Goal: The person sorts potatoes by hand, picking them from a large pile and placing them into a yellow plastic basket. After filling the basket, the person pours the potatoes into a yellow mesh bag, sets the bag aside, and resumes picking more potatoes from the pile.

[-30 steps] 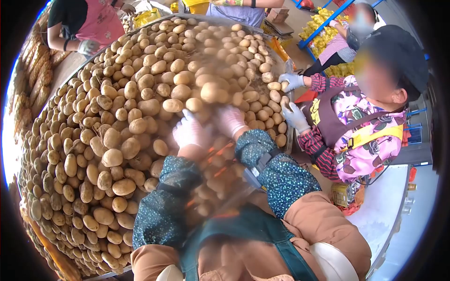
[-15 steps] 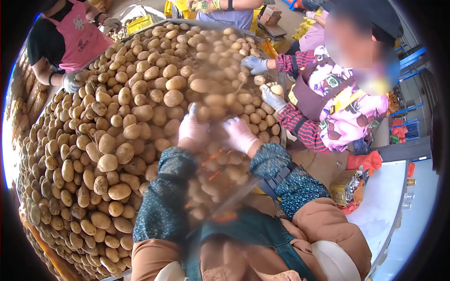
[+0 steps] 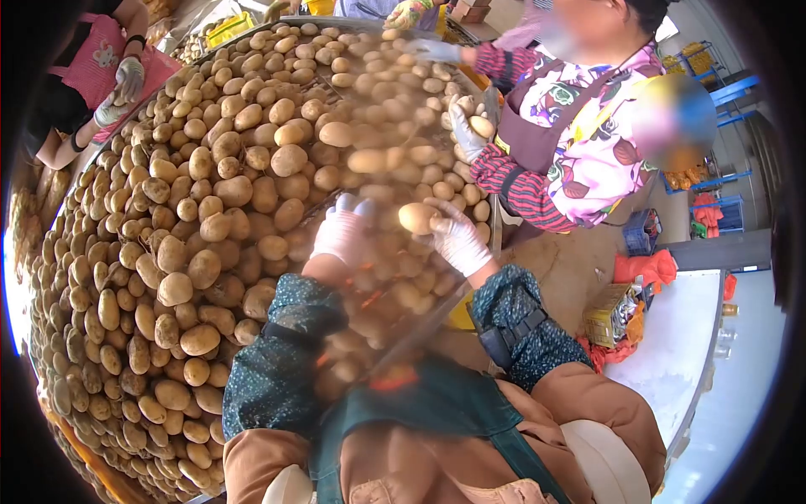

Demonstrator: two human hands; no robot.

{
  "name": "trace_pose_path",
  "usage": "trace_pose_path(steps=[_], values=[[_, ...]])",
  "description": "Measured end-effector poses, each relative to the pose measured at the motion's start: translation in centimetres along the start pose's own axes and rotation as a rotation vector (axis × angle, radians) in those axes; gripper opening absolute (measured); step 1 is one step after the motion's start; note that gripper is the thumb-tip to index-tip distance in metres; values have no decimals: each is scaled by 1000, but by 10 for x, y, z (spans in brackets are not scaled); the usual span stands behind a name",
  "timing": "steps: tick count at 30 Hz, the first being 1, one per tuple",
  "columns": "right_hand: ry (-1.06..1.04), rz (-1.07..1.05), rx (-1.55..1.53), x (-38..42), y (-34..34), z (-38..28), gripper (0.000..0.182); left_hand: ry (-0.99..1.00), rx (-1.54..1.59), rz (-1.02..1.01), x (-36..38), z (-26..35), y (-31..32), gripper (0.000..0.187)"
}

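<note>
Potatoes (image 3: 201,269) lie heaped across a large table, densest on the left. My right hand (image 3: 457,239), in a pale glove, grips a single potato (image 3: 417,218) above the table's right part. To its left, my left hand (image 3: 342,231), also gloved, rests over the heap beside potatoes; its fingers are blurred and whether they hold anything cannot be made out. A blurred smear covers the middle of the view, between and below my hands.
A co-worker (image 3: 571,126) at the right holds a potato (image 3: 481,127) in one gloved hand. Another person in a pink apron (image 3: 92,63) stands at the upper left, a third at the top. A yellow crate (image 3: 609,315) sits on the floor at the right.
My right hand has moved slightly right and now has a potato in it. My left hand has shifted a little. The right co-worker's hands have moved up; the left person's hands have come together.
</note>
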State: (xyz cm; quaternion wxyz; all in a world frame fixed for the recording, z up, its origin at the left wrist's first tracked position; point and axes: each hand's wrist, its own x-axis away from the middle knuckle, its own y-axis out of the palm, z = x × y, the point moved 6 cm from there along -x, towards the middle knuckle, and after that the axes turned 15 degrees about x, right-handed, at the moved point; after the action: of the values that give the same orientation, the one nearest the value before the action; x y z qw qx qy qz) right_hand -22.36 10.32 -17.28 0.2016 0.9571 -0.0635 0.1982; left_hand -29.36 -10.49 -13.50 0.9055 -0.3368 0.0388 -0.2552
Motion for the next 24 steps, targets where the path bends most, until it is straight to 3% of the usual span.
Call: trace_pose_path(steps=[2, 4, 5, 6, 7, 8, 10, 12, 14, 15, 16, 17, 20, 22, 23, 24], values=[[102, -62, -363, -1, 6, 2, 45, 62, 158, 89, 0, -20, 0, 65], [176, 83, -290, -23, -12, 18, 41, 51, 471, 244, 3, -38, -4, 68], [212, 160, -256, -35, -22, 30, 39, -345, 1109, 170, 12, -49, 7, 72], [253, 237, -224, -42, -27, 40, 37, -467, 1289, 121, 24, -42, -5, 69], [140, 306, 119, -38, -10, 19, 30, -389, 1540, 36, 32, -33, -9, 66], [-133, 226, 830, -36, 18, -21, 32, -293, 1787, -50, 39, -25, -12, 63], [-633, 227, 1360, -67, 34, -16, 42, -196, 1649, 60, 46, -63, 23, 61], [-405, 134, 1627, -89, 55, -11, 45, -421, 2183, 135, 60, -55, 39, 53], [-204, 84, 1743, -103, 57, -4, 46, -734, 2171, 129, 76, -6, 28, 47], [-126, 81, 1734, -110, 52, 1, 45, -734, 2251, 35, 76, -18, 48, 41], [-49, 76, 1727, -114, 49, 5, 44, -729, 2125, 54, 76, -29, 57, 39], [10, 72, 1639, -104, 55, -3, 47, -501, 1639, 65, 70, -64, 73, 39], [-150, -212, 1148, -86, 42, -3, 48, -213, 631, -31, 57, -40, 58, 48], [70, -204, 644, -38, 43, -18, 49, -148, 348, 0, 49, -5, 46, 54], [189, -132, 350, -2, 52, -33, 49, -166, 294, -135, 47, 17, 41, 67], [190, -166, 222, -1, 36, -17, 56, -201, 204, -196, 44, 27, 43, 69]])
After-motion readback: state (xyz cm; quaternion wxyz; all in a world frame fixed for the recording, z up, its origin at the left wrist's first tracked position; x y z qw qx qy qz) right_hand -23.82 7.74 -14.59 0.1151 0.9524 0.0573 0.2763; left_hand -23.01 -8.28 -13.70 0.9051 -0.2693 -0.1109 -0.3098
